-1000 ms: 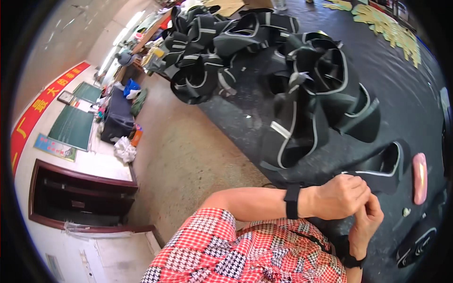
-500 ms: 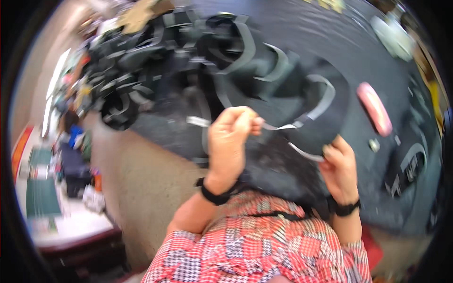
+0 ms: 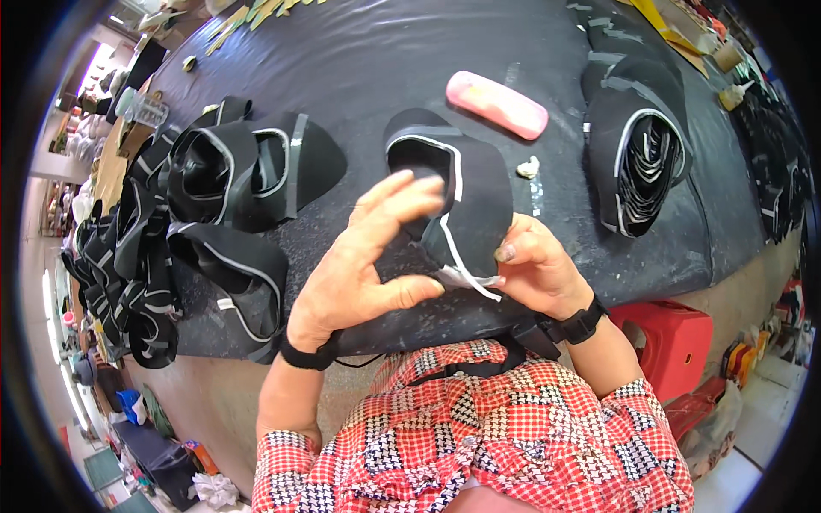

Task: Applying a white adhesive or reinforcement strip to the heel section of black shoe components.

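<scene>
A black piece like a shoe upper point(image 3: 483, 175), its curved opening edged with pale tape, lies in front of me on the black-covered table. My right hand point(image 3: 543, 267) pinches its near lower corner between thumb and fingers. From that corner a loose white tape end point(image 3: 462, 261) sticks out toward me. My left hand point(image 3: 351, 278) is open at the piece's left side, thumb and fingers spread apart. Its fingertips are slightly blurred and overlap the opening, so whether they touch the piece I cannot tell.
Several similar black pieces point(image 3: 214, 171) lie to the left, beside a heaped pile point(image 3: 120, 265). A nested stack point(image 3: 646, 158) stands at right. Beyond my piece are a rounded pink object point(image 3: 496, 104) and a small off-white lump point(image 3: 528, 167). A red stool point(image 3: 676, 342) stands by the near edge.
The view has swung to the right. My left hand, earlier pinching a pale strip drawn out from the piece, has let go and opened. My right hand still grips the piece.
</scene>
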Action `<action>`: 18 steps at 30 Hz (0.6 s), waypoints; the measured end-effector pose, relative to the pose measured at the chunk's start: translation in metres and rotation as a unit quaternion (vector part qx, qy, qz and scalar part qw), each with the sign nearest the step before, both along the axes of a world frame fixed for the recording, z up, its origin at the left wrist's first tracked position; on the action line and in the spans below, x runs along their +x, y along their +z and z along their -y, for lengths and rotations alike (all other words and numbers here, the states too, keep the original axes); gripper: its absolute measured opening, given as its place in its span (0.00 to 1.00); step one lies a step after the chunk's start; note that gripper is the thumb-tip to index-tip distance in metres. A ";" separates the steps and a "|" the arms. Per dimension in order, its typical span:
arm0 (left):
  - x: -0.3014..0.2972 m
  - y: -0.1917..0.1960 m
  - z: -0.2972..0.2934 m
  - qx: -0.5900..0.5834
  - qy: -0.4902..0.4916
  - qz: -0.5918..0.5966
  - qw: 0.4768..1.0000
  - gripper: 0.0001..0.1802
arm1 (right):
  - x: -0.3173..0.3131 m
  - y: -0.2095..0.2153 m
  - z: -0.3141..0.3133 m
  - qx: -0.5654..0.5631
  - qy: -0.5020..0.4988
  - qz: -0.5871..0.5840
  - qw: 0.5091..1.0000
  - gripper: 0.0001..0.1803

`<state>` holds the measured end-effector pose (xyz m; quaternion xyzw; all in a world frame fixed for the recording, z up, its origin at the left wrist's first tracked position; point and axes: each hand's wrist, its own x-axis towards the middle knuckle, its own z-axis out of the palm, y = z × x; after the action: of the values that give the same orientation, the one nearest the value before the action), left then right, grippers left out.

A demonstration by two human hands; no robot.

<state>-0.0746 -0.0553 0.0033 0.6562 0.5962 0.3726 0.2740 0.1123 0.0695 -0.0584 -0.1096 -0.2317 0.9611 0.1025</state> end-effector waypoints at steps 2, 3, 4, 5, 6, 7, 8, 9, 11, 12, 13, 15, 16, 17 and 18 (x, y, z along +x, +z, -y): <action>0.009 -0.001 -0.013 0.029 -0.003 -0.042 0.999 0.24 | 0.002 -0.003 -0.008 -0.012 -0.013 0.005 1.000 0.11; 0.009 0.000 -0.014 0.046 -0.011 -0.086 0.995 0.21 | 0.001 -0.005 -0.011 -0.017 -0.009 0.002 1.000 0.11; 0.010 0.000 -0.015 0.063 -0.018 -0.130 0.989 0.17 | 0.000 -0.006 -0.015 -0.022 -0.004 0.000 1.000 0.11; 0.019 0.002 -0.019 0.086 0.016 -0.096 0.992 0.10 | -0.002 -0.008 -0.019 -0.037 0.002 0.002 0.999 0.10; 0.024 0.006 -0.018 -0.005 0.056 -0.055 0.997 0.10 | -0.004 -0.010 -0.024 -0.053 0.006 0.006 0.999 0.10; 0.030 0.010 -0.014 -0.095 0.095 -0.013 0.991 0.09 | -0.006 -0.007 -0.025 -0.036 0.012 0.026 0.999 0.09; 0.035 0.011 -0.012 -0.184 0.134 0.030 0.973 0.09 | -0.009 -0.005 -0.026 -0.020 0.017 0.047 0.999 0.08; 0.042 0.002 -0.011 -0.141 0.177 0.116 0.967 0.08 | -0.011 -0.009 -0.027 -0.013 0.021 0.061 0.998 0.08; 0.045 -0.007 -0.014 -0.142 0.204 0.336 0.909 0.08 | -0.013 -0.020 -0.028 0.003 0.025 0.089 0.996 0.08; 0.046 -0.007 -0.018 -0.120 0.226 0.483 0.837 0.10 | -0.018 -0.012 -0.030 0.104 -0.015 0.161 0.981 0.08; 0.038 -0.012 -0.016 -0.107 0.214 0.551 0.799 0.12 | -0.020 -0.008 -0.027 0.303 -0.151 0.207 0.918 0.09; 0.032 -0.007 -0.015 -0.060 0.242 0.601 0.760 0.13 | -0.014 0.008 -0.019 0.551 -0.327 0.204 0.740 0.11; 0.029 -0.005 -0.013 -0.045 0.245 0.616 0.747 0.13 | -0.005 0.019 -0.018 0.673 -0.319 0.157 0.648 0.14; 0.023 -0.005 -0.009 -0.049 0.224 0.629 0.743 0.16 | -0.009 0.031 -0.014 0.695 -0.290 0.101 0.650 0.15; 0.021 -0.003 -0.008 -0.040 0.225 0.606 0.762 0.17 | -0.016 0.038 -0.007 0.714 -0.265 0.049 0.646 0.16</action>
<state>-0.0541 -0.0475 0.0005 0.1289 0.4504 0.7196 0.5126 0.0963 0.0768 -0.0201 -0.1065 -0.8120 0.4234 0.3873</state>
